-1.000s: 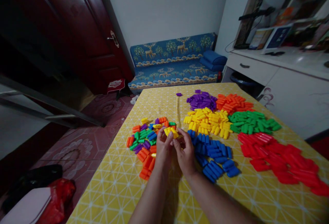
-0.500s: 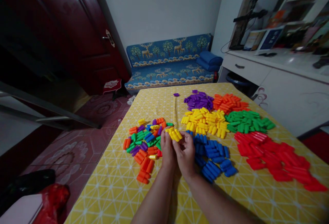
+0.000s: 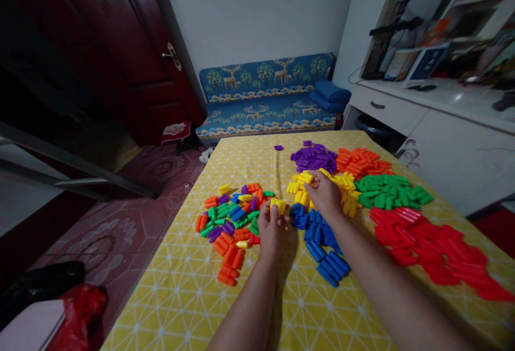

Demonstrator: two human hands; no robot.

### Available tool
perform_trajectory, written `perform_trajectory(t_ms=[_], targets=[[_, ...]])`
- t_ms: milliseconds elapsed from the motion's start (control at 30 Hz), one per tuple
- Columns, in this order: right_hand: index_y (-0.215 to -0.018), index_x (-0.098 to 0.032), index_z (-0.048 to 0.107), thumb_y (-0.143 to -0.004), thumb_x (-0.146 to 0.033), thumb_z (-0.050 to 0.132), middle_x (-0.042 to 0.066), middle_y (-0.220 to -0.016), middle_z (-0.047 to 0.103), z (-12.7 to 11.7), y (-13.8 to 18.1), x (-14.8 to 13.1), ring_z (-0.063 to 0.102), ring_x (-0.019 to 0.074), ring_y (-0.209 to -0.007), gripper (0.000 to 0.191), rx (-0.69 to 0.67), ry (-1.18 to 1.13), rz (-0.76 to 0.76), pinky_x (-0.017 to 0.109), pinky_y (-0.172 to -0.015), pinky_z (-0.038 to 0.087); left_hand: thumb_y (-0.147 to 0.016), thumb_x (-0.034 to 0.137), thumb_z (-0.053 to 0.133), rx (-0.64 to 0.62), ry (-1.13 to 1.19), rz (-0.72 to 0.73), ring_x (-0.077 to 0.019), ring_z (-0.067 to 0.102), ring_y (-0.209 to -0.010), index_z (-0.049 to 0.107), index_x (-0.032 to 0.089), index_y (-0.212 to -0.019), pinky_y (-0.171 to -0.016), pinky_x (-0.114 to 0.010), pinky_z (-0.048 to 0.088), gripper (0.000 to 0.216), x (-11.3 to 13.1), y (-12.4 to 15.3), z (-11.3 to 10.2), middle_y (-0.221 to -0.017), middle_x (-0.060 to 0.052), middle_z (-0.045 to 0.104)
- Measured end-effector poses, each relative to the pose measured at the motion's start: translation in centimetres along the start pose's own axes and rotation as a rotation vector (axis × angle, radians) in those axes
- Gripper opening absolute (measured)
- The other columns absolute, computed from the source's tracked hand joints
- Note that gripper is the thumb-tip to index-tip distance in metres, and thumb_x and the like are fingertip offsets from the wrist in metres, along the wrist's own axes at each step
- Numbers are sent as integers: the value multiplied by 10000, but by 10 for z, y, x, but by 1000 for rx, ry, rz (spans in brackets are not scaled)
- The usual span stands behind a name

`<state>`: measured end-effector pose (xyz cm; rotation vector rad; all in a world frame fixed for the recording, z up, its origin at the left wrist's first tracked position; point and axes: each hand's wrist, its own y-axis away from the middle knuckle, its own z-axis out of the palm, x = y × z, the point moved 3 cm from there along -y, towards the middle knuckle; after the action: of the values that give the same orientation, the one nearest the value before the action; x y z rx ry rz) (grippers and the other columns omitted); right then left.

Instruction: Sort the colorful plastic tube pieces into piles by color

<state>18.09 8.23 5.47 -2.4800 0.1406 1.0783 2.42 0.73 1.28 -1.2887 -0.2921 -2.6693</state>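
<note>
Seven piles [image 3: 394,191], six single-coloured, lie near two hands [image 3: 270,227] [image 3: 325,194].

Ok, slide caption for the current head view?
Left hand holding yellow plastic blocks, right hand at the yellow pile on a patterned tablecloth.

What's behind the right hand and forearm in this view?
The yellow pile shows on both sides of the right hand; blue pieces show left of the forearm. Whatever the hand and forearm directly cover can't be seen.
</note>
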Motion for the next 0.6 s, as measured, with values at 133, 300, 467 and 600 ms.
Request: perform_trajectory(t_ms=[133, 300, 467, 600], targets=[[-1170, -220, 674, -820, -264, 632, 73, -970, 730, -3, -24, -2, 645, 238, -914, 355, -66, 356, -98, 333, -794, 456, -737, 522, 728, -9, -35, 8, -89, 586, -534, 615, 170, -1002, -499, -188, 413, 454, -3, -4, -4, -820, -70, 726], [-1174, -184, 694, -860, -313, 609, 154, -1070, 688, -7, -22, -8, 571, 335, -1035, 350, -2, 566, -149, 459, -868, 415, -750, 504, 714, -2, -73, 35, -114, 600, -547, 625, 163, -1086, -500, -205, 430, 487, -11, -10, -13, -719, -37, 682], [-1103, -170, 708, -838, -279, 620, 140, -1061, 669, -4, 6, -15, 577, 295, -1005, 300, 19, 287, -253, 422, -875, 449, -747, 555, 689, -13, -137, 13, -107, 557, -497, 644, 134, -1037, -473, -192, 404, 513, -10, -10, -13, -584, 4, 615], [-1050, -180, 701, -853, -363, 599, 87, -984, 702, 16, 47, -23, 640, 197, -801, 287, -217, -192, -214, 334, -759, 519, -720, 510, 735, 0, -110, 19, -105, 615, -611, 675, 151, -984, -575, -197, 463, 450, -3, -8, -11, -760, -26, 683]])
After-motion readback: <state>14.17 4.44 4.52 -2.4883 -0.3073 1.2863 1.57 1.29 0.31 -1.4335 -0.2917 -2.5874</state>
